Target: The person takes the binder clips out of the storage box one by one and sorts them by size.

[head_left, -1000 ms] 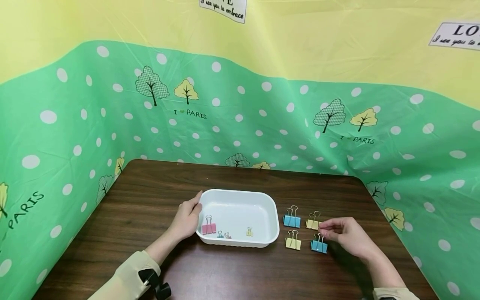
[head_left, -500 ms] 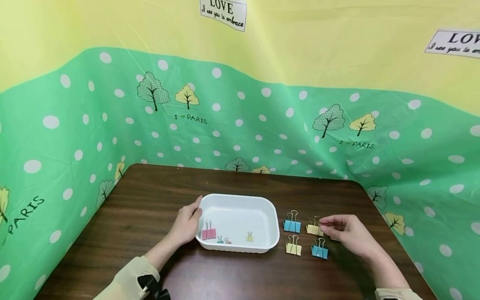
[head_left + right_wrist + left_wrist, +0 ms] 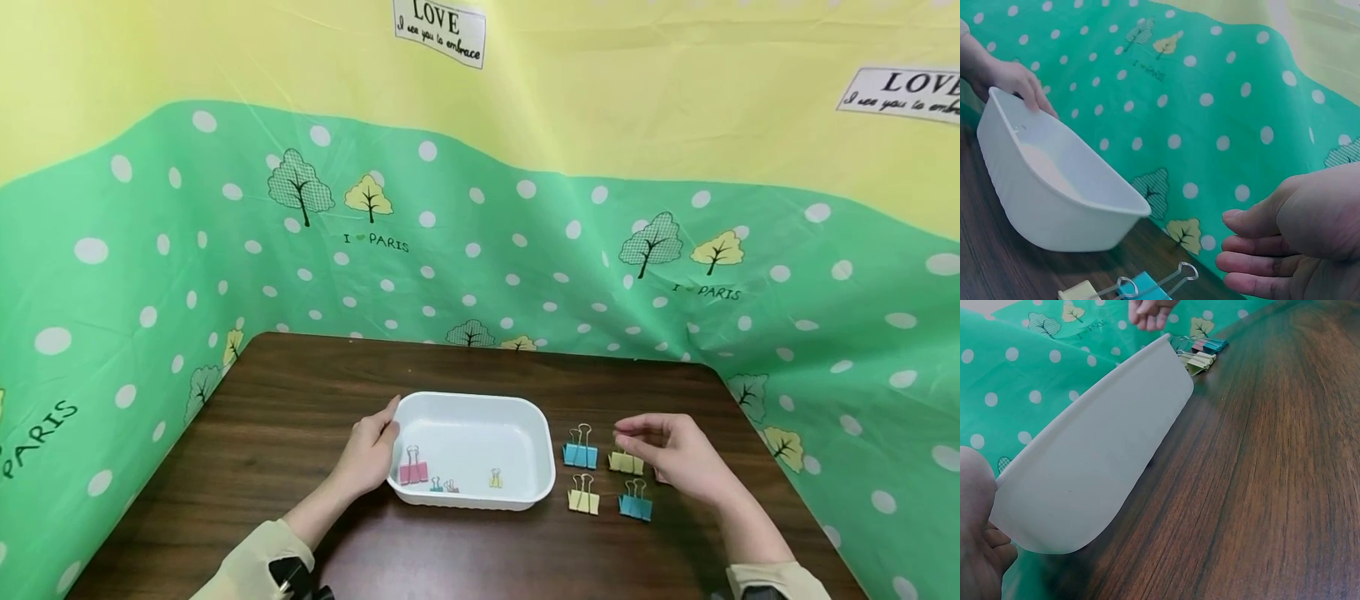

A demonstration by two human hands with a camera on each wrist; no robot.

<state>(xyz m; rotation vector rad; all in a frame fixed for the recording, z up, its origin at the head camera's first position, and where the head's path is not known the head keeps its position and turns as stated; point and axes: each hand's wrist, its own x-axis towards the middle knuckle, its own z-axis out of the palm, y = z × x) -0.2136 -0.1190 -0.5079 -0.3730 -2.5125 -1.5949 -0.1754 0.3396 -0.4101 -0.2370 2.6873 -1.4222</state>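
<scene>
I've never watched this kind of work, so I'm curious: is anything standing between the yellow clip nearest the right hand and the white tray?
Yes, along the table: the far blue clip stands between that yellow clip and the white tray, whose raised side wall is also in the way.

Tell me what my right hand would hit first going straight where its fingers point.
Likely the blue clip nearest the white tray, though height is unclear; your right hand may pass above it.
</scene>
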